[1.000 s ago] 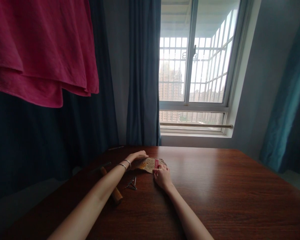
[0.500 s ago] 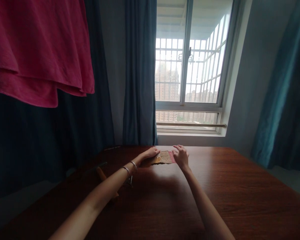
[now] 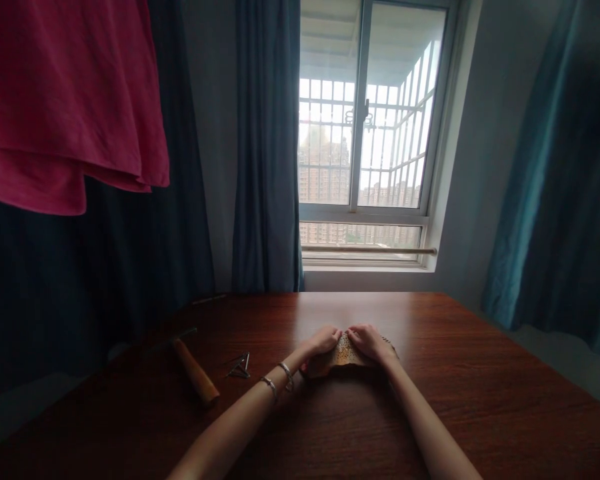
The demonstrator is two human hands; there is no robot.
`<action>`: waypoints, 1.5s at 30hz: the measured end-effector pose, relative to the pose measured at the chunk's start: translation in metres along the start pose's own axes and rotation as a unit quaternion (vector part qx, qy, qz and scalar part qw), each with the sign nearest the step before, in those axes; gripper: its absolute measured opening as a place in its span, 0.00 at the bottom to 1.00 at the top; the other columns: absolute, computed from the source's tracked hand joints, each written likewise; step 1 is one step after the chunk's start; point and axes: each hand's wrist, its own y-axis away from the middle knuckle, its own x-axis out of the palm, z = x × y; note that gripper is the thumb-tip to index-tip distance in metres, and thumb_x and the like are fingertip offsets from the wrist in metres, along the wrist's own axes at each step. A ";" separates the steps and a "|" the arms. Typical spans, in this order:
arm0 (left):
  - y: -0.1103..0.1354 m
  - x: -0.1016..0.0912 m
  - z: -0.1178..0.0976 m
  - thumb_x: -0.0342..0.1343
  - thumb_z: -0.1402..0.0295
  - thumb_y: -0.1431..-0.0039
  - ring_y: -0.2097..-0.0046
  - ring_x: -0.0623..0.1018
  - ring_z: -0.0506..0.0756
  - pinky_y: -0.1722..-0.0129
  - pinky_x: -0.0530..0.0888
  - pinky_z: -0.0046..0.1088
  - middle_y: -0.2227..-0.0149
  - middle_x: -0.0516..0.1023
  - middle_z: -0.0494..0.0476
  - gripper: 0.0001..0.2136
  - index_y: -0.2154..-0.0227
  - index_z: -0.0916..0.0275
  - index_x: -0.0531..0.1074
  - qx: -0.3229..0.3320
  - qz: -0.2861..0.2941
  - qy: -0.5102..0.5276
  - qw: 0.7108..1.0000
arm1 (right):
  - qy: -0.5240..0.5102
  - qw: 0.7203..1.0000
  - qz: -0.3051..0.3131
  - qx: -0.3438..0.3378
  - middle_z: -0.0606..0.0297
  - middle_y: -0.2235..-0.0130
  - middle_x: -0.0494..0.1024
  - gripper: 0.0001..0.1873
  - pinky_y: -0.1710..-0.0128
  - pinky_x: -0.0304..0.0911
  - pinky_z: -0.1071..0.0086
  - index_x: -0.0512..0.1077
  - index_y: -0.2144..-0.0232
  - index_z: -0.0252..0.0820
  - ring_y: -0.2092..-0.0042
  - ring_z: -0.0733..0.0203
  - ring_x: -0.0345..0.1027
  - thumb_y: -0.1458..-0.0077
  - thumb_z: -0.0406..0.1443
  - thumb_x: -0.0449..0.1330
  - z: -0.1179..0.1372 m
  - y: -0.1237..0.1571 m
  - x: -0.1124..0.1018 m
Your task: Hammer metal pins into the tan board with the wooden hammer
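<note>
A spotted tan piece with a ragged front edge (image 3: 347,355), like cardboard or stiff paper, is between my hands just above or on the table; I cannot tell which. It bends upward in the middle. My left hand (image 3: 325,340), with bracelets on its wrist, grips its far edge at the left. Close beside it, my right hand (image 3: 370,341) has its fingers closed over the same edge and covers much of the right part. To the left of my left forearm lie several nails (image 3: 240,365). A hammer with a wooden handle (image 3: 197,373) rests farther left.
The brown wooden table (image 3: 470,393) reaches to the wall under a barred window (image 3: 360,133). A thin object (image 3: 209,299) lies at its far left edge. Blue curtains (image 3: 267,153) hang at the sides, and a pink towel (image 3: 75,100) hangs at upper left.
Both hands have come nearer to me and closer together, with the spotted piece now bent between them. My right fingers have closed on it. The nails and hammer show more fully.
</note>
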 end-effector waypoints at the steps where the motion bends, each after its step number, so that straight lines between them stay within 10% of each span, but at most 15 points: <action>1: 0.002 0.002 0.000 0.38 0.60 0.40 0.69 0.71 0.54 0.69 0.64 0.27 0.68 0.76 0.62 0.20 0.70 0.65 0.73 0.000 -0.010 -0.010 1.000 | 0.000 1.000 0.004 -0.002 0.62 0.61 0.79 0.18 0.60 0.56 0.73 0.75 0.63 0.49 0.59 0.61 0.70 0.43 0.44 0.47 -0.002 0.001 0.002; 24: 0.032 0.001 -0.008 0.48 0.76 0.48 0.58 0.69 0.54 0.56 0.66 0.30 0.65 0.70 0.57 0.09 0.66 0.64 0.72 0.069 -0.262 0.015 0.963 | 0.081 0.991 -0.103 0.037 0.56 0.62 0.73 0.12 0.57 0.52 0.64 0.71 0.66 0.43 0.56 0.52 0.61 0.47 0.42 0.52 -0.008 0.007 0.033; 32: 0.055 -0.059 -0.027 0.48 0.77 0.51 0.64 0.71 0.52 0.60 0.67 0.28 0.66 0.71 0.56 0.11 0.67 0.63 0.74 0.055 -0.292 0.050 0.954 | 0.057 0.987 -0.148 0.017 0.59 0.67 0.72 0.11 0.60 0.54 0.69 0.70 0.70 0.42 0.60 0.58 0.63 0.45 0.38 0.49 -0.007 0.008 0.025; 39: 0.110 -0.141 0.060 0.51 0.73 0.57 0.71 0.73 0.52 0.71 0.65 0.24 0.74 0.75 0.56 0.09 0.74 0.66 0.76 -0.086 -0.091 -0.048 0.991 | 0.018 0.982 -0.182 0.042 0.61 0.68 0.73 0.11 0.61 0.55 0.71 0.68 0.70 0.41 0.63 0.61 0.65 0.44 0.36 0.46 -0.016 0.006 0.014; 45: 0.167 -0.166 0.135 0.53 0.74 0.66 0.74 0.72 0.52 0.76 0.63 0.22 0.76 0.76 0.56 0.08 0.79 0.66 0.75 -0.243 -0.018 -0.116 0.963 | -0.003 0.982 -0.183 0.054 0.62 0.69 0.73 0.11 0.63 0.55 0.72 0.68 0.72 0.42 0.64 0.62 0.66 0.45 0.36 0.47 -0.019 0.005 0.016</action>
